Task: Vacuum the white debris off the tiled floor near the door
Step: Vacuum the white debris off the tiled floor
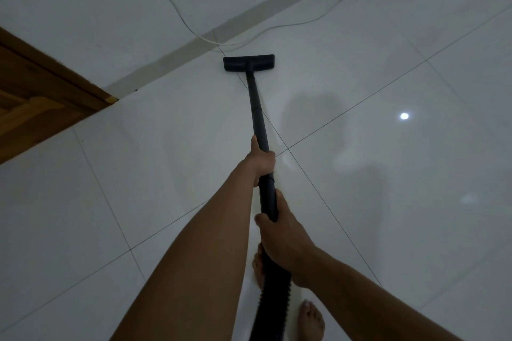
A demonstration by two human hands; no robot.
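Left hand [263,161] grips wand [256,108] ahead of right hand [280,235], nozzle [248,63] well beyond.

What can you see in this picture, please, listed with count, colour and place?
tiled floor: white, throughout
skirting strip: one, beige, wall foot
door: one, brown wood, left
cable: at least one, white, top, across wall and floor
floor head: one, black, near the skirting strip
wand: one, black, centre
hose: one, black, ribbed, bottom centre
white debris: none discernible
left hand: one, grips wand, forward
right hand: one, grips wand's rear end
feet: two, bare, bottom centre
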